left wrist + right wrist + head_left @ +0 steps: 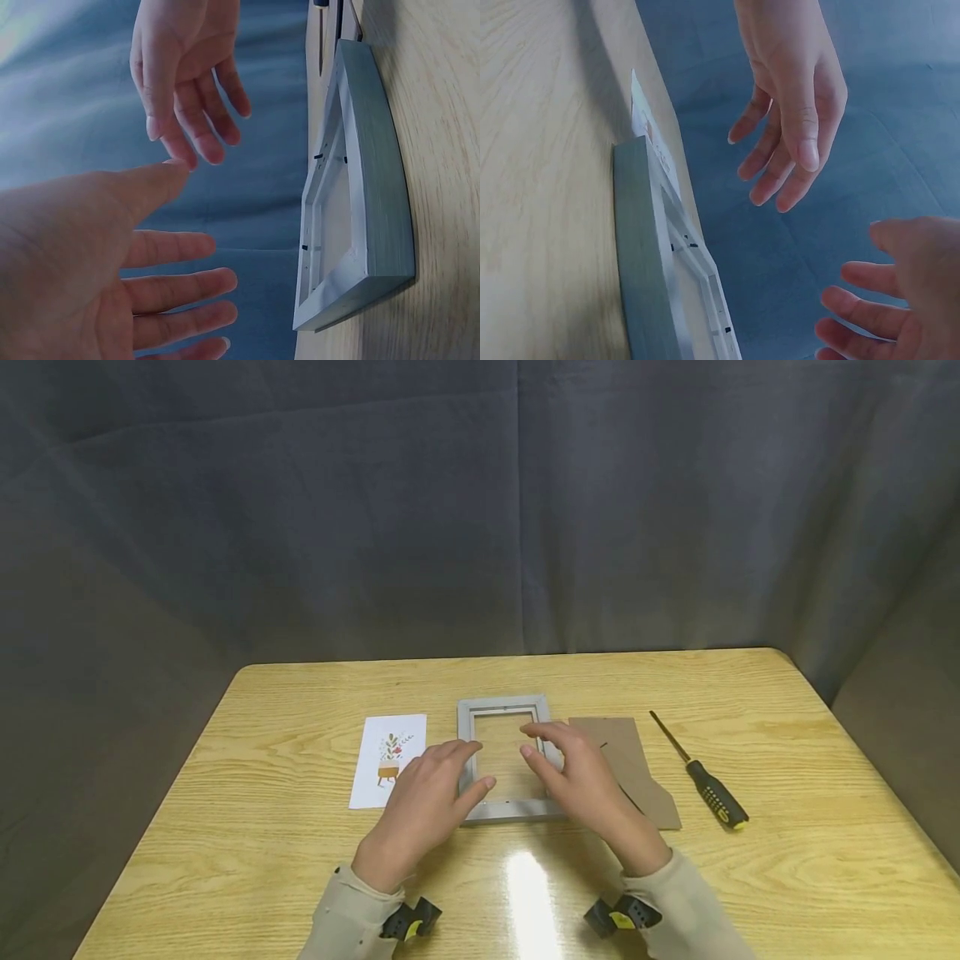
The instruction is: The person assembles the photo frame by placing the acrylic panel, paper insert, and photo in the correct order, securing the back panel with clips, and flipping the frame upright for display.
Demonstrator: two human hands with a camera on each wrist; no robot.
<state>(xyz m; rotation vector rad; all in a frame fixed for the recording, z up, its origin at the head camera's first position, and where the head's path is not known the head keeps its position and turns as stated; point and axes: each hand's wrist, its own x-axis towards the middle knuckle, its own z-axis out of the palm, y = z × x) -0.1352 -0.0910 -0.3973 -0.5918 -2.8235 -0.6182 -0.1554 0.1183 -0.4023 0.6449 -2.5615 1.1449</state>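
Note:
A grey picture frame lies on the wooden table with its recessed inner edge and small dark tabs facing up; tabletop shows through its middle. Both hands hover above it, apart from each other. My left hand, over the frame's left side, has its fingers loosely extended and holds nothing, as the left wrist view also shows. On the opposite side my right hand hangs with relaxed fingers, likewise holding nothing. In the right wrist view the frame's thick grey side sits on the table below the hands.
Left of the frame lies a white card printed with a potted plant. A brown backing board rests partly beneath the right hand's outline. Farther right is a black and yellow screwdriver. Dark curtain hangs behind the table.

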